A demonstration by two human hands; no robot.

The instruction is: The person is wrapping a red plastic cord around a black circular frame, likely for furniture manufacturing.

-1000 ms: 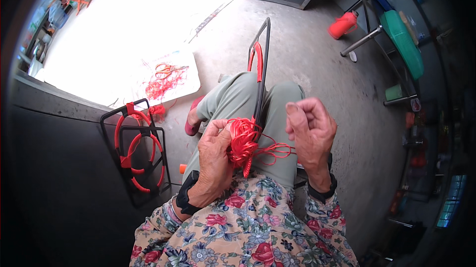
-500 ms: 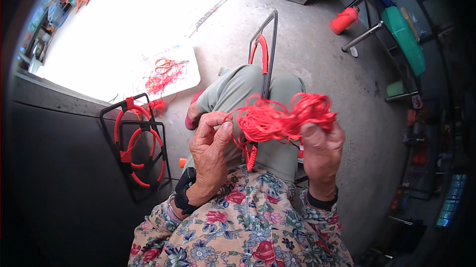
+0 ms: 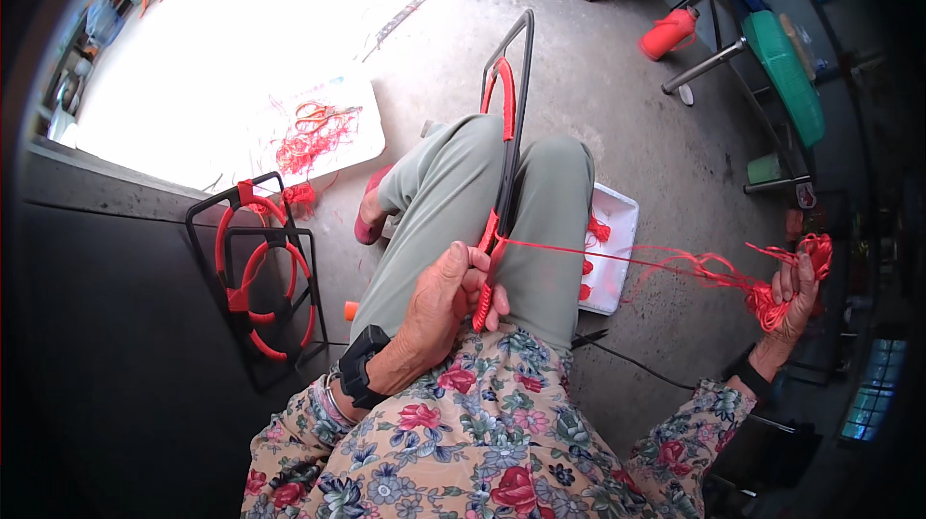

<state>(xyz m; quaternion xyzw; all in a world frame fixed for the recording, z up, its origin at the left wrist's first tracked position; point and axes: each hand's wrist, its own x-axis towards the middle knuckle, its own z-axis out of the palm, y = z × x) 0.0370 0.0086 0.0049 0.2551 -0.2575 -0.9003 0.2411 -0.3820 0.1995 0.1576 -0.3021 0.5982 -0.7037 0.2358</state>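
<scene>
A black metal frame (image 3: 524, 66) stands upright between my knees, with a curved part wrapped in red cord (image 3: 508, 104). Near my lap, my left hand (image 3: 439, 299) is closed around the red-wrapped near end of that frame. Out to the far right, my right hand (image 3: 789, 312) grips a loose bundle of red cord (image 3: 765, 305). From the bundle a taut length of cord (image 3: 598, 254) runs across my right thigh to the frame just above my left fingers. Some loose loops trail beside it.
Two similar frames with red rings (image 3: 256, 278) lean at the left. A white tray (image 3: 369, 138) holds orange-handled scissors (image 3: 313, 117) and red cord scraps. By my right leg sits a white box (image 3: 617, 273) with red bundles. A red thermos (image 3: 667, 35) stands beside a metal-legged table (image 3: 704, 66).
My right hand has swung far right with the cord bundle, drawing a length out straight. My left hand has moved from the cord down onto the frame. The white box is now uncovered.
</scene>
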